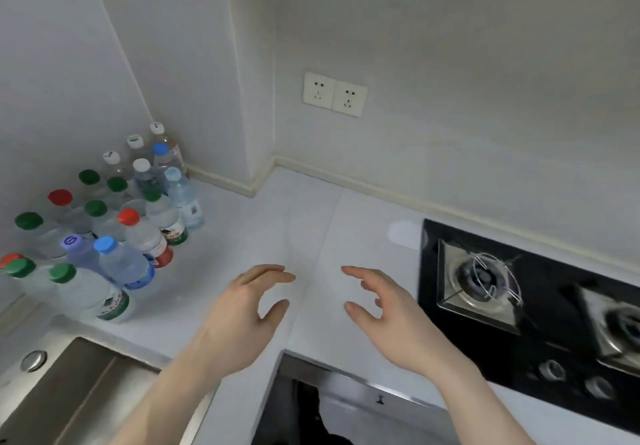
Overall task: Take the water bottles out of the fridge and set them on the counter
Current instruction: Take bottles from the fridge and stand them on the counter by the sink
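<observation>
Hands: The left hand (pixel 247 301) and right hand (pixel 377 306) are seen hovering over the counter (pixel 311 223) at 6 o'clock, both released, fingers loosely curved and nothing held between them.

Bottles: A dense cluster of water bottles (pixel 114 223) is shown standing at 9 o'clock, packed cap to cap against the wall, running from the back corner toward the sink (pixel 79 385). The fridge is not in view.

Progress: Much of the unloading is judged done, though how many bottles remain cannot be told.

Risk: The front bottle with the green label (pixel 104 299) is set close to the sink rim; it could be tipped into the basin if another is pushed in beside it. The tight rows could be toppled like skittles by a careless sleeve or a bottle set down at a slant.

Risk, right side: The gas hob (pixel 519 306) lies at 3 o'clock, just beside the right hand; bottles placed there would be left on uneven burner grates.

Open room: A broad bare stretch of counter is offered from 12 o'clock down to the hands, between bottles and hob.

Edges: The counter's front edge cuts in at 6 o'clock, under the wrists; the wall sockets (pixel 334 94) sit at 12 o'clock, well clear.
</observation>
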A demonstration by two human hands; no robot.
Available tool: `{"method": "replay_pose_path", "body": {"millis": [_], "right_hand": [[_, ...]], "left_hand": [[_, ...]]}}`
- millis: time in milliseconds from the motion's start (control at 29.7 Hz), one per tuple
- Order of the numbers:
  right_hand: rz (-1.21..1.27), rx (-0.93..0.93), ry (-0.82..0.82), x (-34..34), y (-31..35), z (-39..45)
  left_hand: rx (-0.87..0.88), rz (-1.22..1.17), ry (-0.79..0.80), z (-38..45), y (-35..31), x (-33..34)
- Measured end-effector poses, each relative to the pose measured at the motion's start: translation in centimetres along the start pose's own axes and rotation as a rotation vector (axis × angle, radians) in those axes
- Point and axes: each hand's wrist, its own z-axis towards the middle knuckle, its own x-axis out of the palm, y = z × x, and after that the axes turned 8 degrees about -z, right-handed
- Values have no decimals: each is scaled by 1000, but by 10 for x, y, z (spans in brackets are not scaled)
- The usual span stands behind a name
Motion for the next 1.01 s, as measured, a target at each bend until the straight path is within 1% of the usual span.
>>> {"method": "replay_pose_path", "body": {"millis": [169,270,337,540,708,742,776,910,1012], "right_hand": [[22,159,-128,-15,-32,-81],[81,270,-268,-26,-54,-143],[96,289,-299,-27,-61,-159],[171,377,-494,-47,-95,-242],[211,516,-676,-63,-142,-343],[199,554,-716,-66,-156,-376],[184,570,-722,-67,-161,-382],[165,726,-837,-72,-206,-485],[152,828,-933,-70,-238,-563]], "left_hand": [[88,-66,167,-14,-34,45],[215,-44,308,-16,-76,75],[246,-45,327,-14,-89,82],[462,-12,458,-19,-167,135],[617,9,599,-42,-245,208],[662,14,623,-53,-267,234],[672,21,624,-55,-271,236],[785,46,736,-99,-337,316],[903,46,829,-143,-384,379]]}}
